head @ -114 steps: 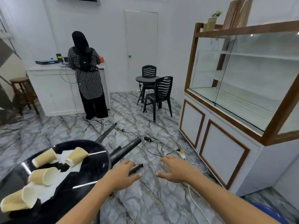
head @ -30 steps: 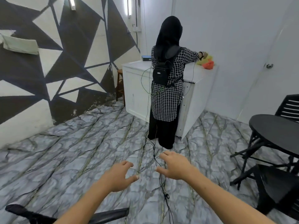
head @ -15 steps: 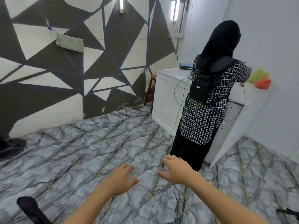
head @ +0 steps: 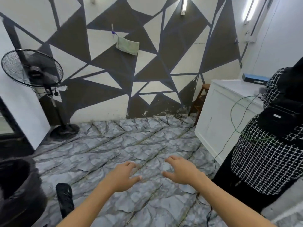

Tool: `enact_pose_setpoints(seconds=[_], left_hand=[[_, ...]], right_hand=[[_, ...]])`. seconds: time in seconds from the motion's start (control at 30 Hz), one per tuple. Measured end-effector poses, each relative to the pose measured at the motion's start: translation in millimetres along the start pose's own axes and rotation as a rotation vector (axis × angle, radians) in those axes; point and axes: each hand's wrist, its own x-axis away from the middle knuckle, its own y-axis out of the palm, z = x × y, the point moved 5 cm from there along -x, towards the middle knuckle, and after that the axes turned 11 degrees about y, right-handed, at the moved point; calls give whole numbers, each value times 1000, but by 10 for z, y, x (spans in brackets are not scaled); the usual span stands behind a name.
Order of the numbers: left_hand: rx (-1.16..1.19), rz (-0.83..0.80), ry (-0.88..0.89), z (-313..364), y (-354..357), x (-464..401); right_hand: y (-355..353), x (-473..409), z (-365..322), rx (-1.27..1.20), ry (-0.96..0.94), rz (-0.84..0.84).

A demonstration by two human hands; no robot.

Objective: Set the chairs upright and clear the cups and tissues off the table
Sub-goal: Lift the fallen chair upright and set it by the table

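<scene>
Grey marbled floor (head: pixel 114 145) fills most of what I see from the head camera, running up to a wall painted in dark and pale triangles (head: pixel 147 66). My left hand (head: pixel 122 176) and right hand (head: pixel 179 171) both hover palm-down over the floor, near each other but apart. The fingers of each are spread and loosely bent, and neither hand holds or touches anything.

Of the task's things I can find only one likely trace: a black, rounded bar (head: pixel 64 199) pokes up at the lower left, just beside my left forearm. It may be part of a chair, but I cannot tell for sure. The table, cups and tissues do not show in this view.

At the far left edge sits a dark round bin (head: pixel 16 190), blurred. Behind it a black pedestal fan (head: pixel 32 69) stands on the floor against the wall. A pale green cloth (head: pixel 127 45) hangs on the wall from a small hook. To the right is a white worktop (head: pixel 229 90) with a blue box (head: pixel 255 78) on it and a wooden stool (head: pixel 200 97) tucked beside it at the wall. Another person in a black-and-white checked top (head: pixel 268 153) stands at that worktop, back turned to me, with a thin green cable (head: pixel 232 112) looping down in front of the cabinet.
</scene>
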Motion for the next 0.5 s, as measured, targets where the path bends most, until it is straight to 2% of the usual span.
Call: enact_pose_setpoints(seconds=[0.3,0.5], left_hand=[[56,83,-216,-252,-193,-668],[83,102,-370,-463,-300,-650]], right_hand=[[-230,-1229,23,64,-244,-43],[-301,-1801,-214,79,-392,-65]])
